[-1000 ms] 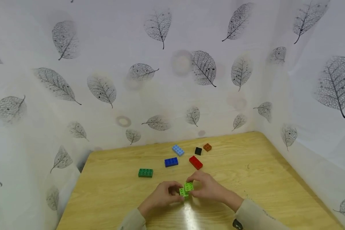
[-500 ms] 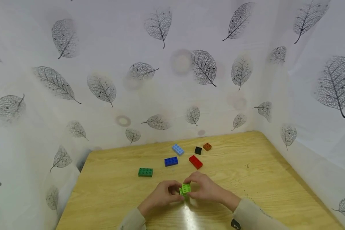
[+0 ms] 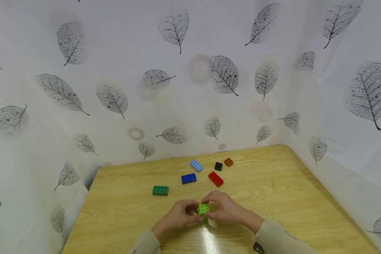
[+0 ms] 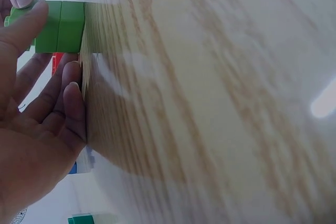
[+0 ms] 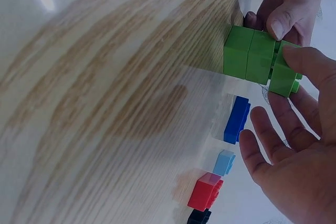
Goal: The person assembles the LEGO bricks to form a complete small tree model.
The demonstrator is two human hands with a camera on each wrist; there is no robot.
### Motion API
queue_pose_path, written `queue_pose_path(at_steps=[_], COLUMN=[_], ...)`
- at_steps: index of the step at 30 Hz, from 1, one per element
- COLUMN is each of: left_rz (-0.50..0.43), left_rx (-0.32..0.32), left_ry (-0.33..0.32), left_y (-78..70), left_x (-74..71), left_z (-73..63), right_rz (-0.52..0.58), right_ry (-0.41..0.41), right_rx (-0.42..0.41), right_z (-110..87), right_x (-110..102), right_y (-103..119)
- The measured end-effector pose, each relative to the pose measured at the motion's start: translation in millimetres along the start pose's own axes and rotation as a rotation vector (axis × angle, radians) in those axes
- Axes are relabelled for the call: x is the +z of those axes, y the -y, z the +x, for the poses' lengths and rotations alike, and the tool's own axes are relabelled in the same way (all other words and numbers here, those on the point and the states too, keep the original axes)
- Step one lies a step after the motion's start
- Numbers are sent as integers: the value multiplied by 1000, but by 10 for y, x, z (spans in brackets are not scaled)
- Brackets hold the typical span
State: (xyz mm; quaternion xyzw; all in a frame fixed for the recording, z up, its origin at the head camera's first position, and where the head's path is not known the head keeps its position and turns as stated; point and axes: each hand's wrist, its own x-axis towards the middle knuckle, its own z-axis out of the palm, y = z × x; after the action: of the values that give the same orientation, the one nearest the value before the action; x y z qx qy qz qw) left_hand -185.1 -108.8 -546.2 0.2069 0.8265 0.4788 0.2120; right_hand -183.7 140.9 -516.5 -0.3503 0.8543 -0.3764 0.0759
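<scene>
Three lime green toy building bricks stand as a column on the wooden table, near its front middle. In the right wrist view the lower two bricks (image 5: 249, 53) sit flush together, and the top brick (image 5: 282, 74) is slightly tilted with a narrow gap beneath it. My right hand (image 3: 227, 210) pinches this top brick (image 3: 204, 209) between thumb and fingers. From the other side my left hand (image 3: 179, 215) holds the lower part of the column (image 4: 60, 27), thumb on one face; its other fingers are loosely bent by the tabletop. The column's far side is partly hidden.
Behind the hands lie a dark green brick (image 3: 160, 190), a blue brick (image 3: 188, 178), a light blue brick (image 3: 196, 165), a red brick (image 3: 216, 179), a black brick (image 3: 218, 166) and a brown-orange brick (image 3: 228, 162). A leaf-patterned curtain (image 3: 190, 106) surrounds the table (image 3: 120, 211).
My right hand has shifted slightly left, carrying the top lime green brick from an offset position to over the lower bricks. My left hand has stayed in place.
</scene>
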Motion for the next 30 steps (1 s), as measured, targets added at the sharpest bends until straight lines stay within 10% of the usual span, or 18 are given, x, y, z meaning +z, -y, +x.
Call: queue_pose_path(at_steps=[30], left_rz=[35], left_rx=[33], left_ry=[-16], left_y=[44], left_x=[-2], left_z=[8], right_rz=[39], right_ry=[15], right_rx=[30], right_z=[53], right_x=[56], right_y=[-7])
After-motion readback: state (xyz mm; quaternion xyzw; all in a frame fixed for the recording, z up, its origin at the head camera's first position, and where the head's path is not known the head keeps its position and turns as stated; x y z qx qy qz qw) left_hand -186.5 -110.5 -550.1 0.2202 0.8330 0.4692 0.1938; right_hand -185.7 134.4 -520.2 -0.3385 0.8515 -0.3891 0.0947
